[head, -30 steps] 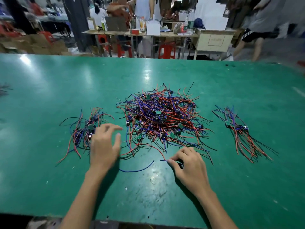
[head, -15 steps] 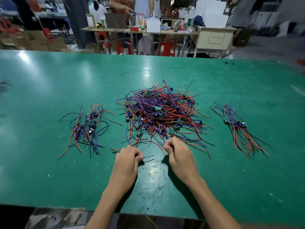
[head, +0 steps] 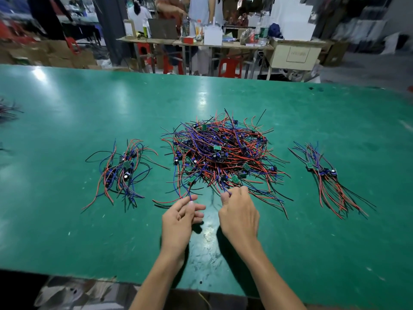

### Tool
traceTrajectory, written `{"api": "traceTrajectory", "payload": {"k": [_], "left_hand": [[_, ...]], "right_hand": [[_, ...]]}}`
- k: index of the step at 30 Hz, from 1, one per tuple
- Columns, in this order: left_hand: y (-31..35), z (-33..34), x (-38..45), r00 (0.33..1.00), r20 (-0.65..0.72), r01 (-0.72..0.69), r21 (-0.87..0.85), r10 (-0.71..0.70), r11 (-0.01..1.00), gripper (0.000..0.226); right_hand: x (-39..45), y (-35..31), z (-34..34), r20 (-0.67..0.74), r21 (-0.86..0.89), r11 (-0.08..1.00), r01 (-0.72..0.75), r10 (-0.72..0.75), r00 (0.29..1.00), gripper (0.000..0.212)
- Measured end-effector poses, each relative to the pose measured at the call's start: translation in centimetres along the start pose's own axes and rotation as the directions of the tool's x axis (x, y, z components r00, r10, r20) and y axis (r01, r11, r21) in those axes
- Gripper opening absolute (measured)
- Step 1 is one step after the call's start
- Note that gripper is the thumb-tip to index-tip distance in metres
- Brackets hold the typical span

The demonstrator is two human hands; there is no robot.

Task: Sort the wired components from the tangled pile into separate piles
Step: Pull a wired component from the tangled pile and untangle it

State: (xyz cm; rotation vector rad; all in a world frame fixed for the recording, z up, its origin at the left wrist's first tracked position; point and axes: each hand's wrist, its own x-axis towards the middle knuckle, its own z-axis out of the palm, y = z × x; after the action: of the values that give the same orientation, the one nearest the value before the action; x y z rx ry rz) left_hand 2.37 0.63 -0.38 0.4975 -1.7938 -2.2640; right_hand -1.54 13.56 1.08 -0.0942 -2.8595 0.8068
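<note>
A large tangled pile [head: 220,153] of small green circuit boards with red, blue and black wires lies mid-table. A smaller sorted pile [head: 121,172] lies to its left and another sorted pile [head: 326,177] to its right. At the tangled pile's near edge, my left hand [head: 181,217] pinches the end of a blue wire [head: 184,189] between thumb and fingers. My right hand [head: 240,213] grips wire ends [head: 224,190] that lead up into the pile, fingers curled round them.
The green table [head: 67,113] stretches wide on all sides; its near edge runs just below my forearms. More wires [head: 7,110] lie at the far left edge. Beyond the table stand workbenches [head: 201,42], red stools and people.
My left hand moved from the left pile to the tangled pile's near edge and took a blue wire. My right hand shifted up to the pile and gripped wire ends.
</note>
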Motion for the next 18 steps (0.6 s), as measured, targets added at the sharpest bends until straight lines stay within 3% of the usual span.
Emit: {"api": "traceTrajectory", "payload": {"k": [3,6,9,13,18], "left_hand": [[0.1,2.0,-0.5,0.996,-0.014,0.08,-0.185,-0.084,0.98,0.015],[0.9,3.4,-0.9,0.984,0.087,0.174,-0.384,-0.152,0.907,0.016],[1.2,3.6,-1.1,0.971,0.119,0.238,-0.419,-0.206,0.876,0.017],[0.8,2.8,-1.3,0.965,0.099,0.263,-0.394,-0.244,0.881,0.02],[0.3,2.1,-1.8,0.978,-0.007,0.184,-0.428,-0.207,0.885,0.019]], "right_hand": [[-1.1,-0.6,-1.1,0.092,0.181,0.983,-0.02,0.003,0.996,0.024],[-2.3,-1.2,-1.3,0.166,0.281,0.959,-0.024,-0.024,0.986,0.029],[-2.4,-0.6,-1.4,0.205,0.341,0.937,-0.081,0.01,0.979,0.026],[-2.9,0.7,-1.4,0.369,0.449,0.872,-0.193,0.016,0.929,0.023],[-3.5,1.0,-2.3,0.216,0.599,0.77,-0.218,0.108,0.971,0.032]]}}
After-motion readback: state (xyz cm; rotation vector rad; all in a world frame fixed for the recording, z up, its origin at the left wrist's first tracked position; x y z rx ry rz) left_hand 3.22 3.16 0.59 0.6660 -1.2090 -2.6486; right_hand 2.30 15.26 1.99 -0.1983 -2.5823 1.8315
